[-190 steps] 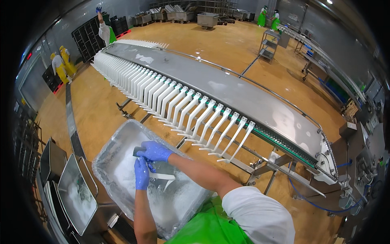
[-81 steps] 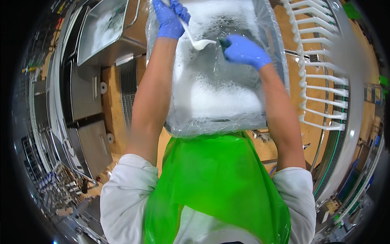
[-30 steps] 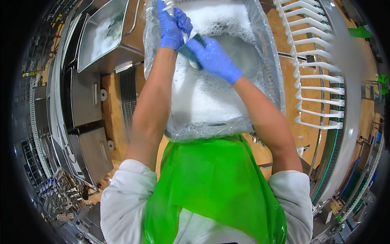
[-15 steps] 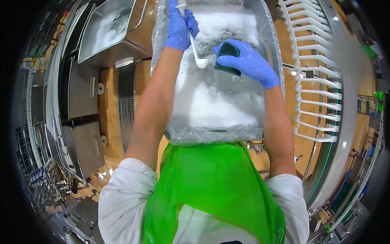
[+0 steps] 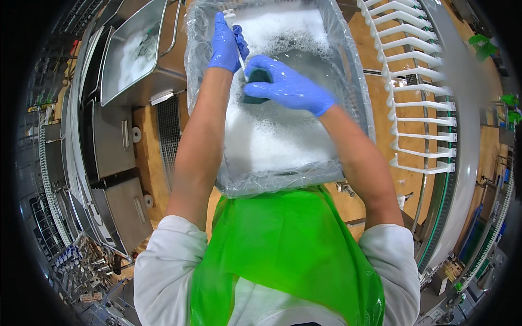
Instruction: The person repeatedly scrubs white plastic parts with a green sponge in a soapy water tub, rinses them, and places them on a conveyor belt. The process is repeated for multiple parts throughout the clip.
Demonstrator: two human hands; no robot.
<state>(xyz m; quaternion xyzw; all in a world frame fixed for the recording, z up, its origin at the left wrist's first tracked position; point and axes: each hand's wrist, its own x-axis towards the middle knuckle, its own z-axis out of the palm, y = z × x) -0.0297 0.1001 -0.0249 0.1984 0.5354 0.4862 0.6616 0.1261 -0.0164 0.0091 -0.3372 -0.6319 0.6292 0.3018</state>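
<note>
My left hand (image 5: 224, 48), in a blue glove, grips a slender white plastic arm (image 5: 242, 63) near its notched upper end. My right hand (image 5: 296, 92), also gloved in blue, is closed round a dark green scouring pad (image 5: 255, 100) and presses it to the lower part of the arm. Hand and pad cover the arm's bent lower end. Both hands are over a grey tub (image 5: 360, 103) lined with clear plastic, which contains cloudy water and white foam (image 5: 277, 146).
At the upper left stands a steel bin (image 5: 163, 81) with foam in it. Steel drawer units (image 5: 111, 142) line the left side. On the right, a row of similar white arms (image 5: 424, 104) runs along a conveyor frame (image 5: 467, 141). My green apron (image 5: 288, 233) touches the tub's near end.
My right hand has moved left with the scouring pad, from beside the white arm's bent end onto its lower part. My left hand still grips the arm. The whole view has shifted slightly.
</note>
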